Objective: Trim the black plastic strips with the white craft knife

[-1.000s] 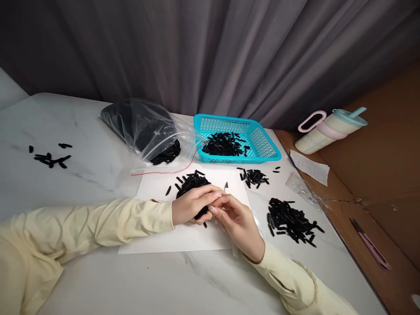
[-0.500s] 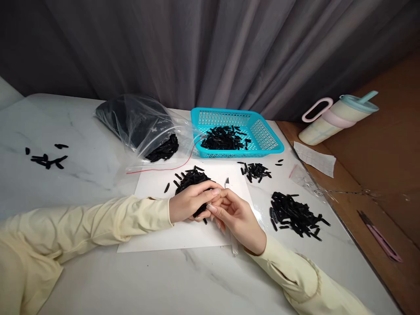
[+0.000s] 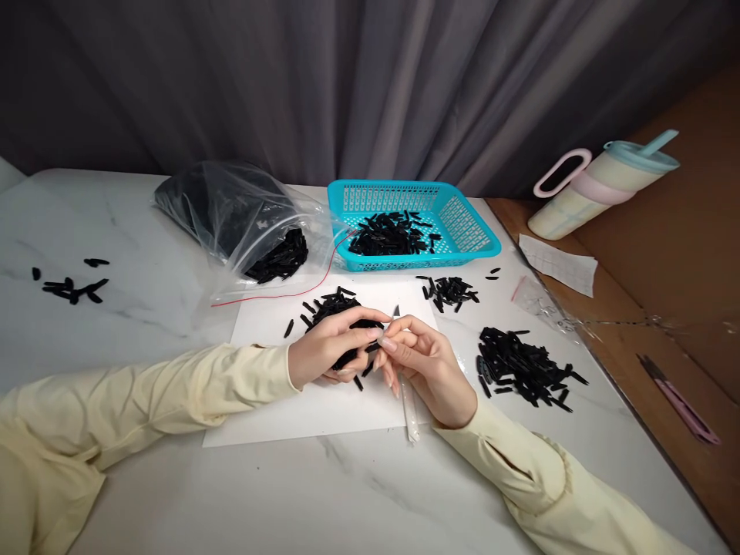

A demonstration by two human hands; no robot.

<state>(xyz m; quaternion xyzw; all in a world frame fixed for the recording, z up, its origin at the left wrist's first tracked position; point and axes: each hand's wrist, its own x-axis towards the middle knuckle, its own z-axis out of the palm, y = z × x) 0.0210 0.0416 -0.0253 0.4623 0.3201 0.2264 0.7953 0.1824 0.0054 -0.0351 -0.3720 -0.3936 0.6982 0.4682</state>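
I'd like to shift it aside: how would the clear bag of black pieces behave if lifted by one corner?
The bag looks thin and crumpled, so probably floppy. Its mouth seems open by the red strip, so pieces might spill. Likely slippery film.

left hand [image 3: 324,348] pinching a small black piece [image 3: 373,348] over the pile [image 3: 332,308]; right hand [image 3: 425,366] gripping a craft knife [image 3: 408,393] against it

No readable text, label, brand or number shows on anything here.
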